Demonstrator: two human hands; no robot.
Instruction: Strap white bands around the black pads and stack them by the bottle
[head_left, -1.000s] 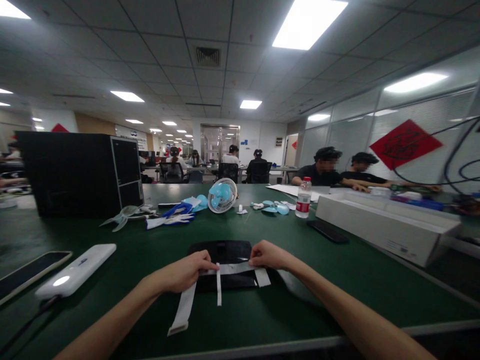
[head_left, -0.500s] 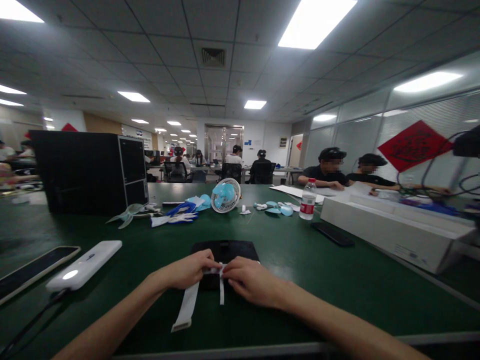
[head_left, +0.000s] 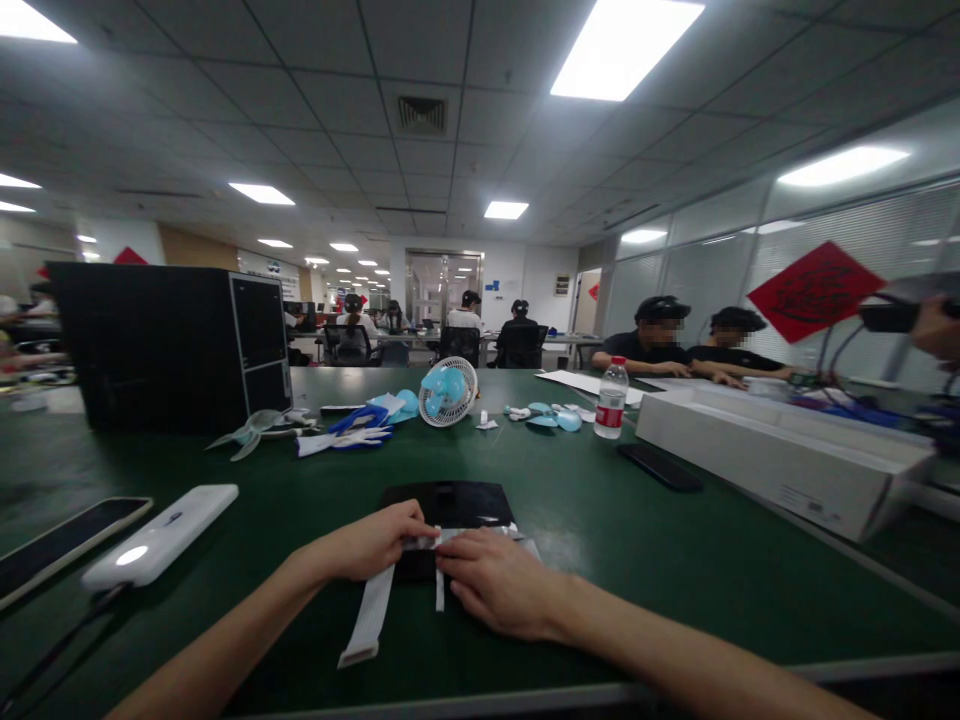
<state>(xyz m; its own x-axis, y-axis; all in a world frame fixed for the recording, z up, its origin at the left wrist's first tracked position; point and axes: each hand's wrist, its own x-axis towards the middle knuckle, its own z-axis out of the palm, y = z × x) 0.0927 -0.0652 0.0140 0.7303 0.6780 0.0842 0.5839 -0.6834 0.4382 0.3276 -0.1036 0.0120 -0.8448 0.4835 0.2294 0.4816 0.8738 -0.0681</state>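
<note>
A flat black panel-like device (head_left: 448, 500) lies on the table in front of me, with white strips across it. My left hand (head_left: 379, 540) rests on its left part, index finger stretched onto a white strip and the other fingers curled under. What those fingers hold is hidden. From beneath that hand a wide white ribbon cable (head_left: 369, 615) runs toward me, ending in a connector. A narrow white strip (head_left: 440, 590) hangs down between the hands. My right hand (head_left: 506, 580) lies flat over the device's right side, fingers extended and touching the strip near the left fingertip.
A white power bank (head_left: 161, 540) with a cable and a phone (head_left: 71, 550) lie left. Farther back are a black computer case (head_left: 157, 345), gloves (head_left: 345, 430), a small fan (head_left: 448, 392) and a bottle (head_left: 611, 400). A dark phone (head_left: 660, 467) and long white box (head_left: 780, 455) are right.
My right hand has flattened and lowered over the device, and a shiny pale piece now shows beside it. My left hand stays almost still. A person's hand appears at the far right edge.
</note>
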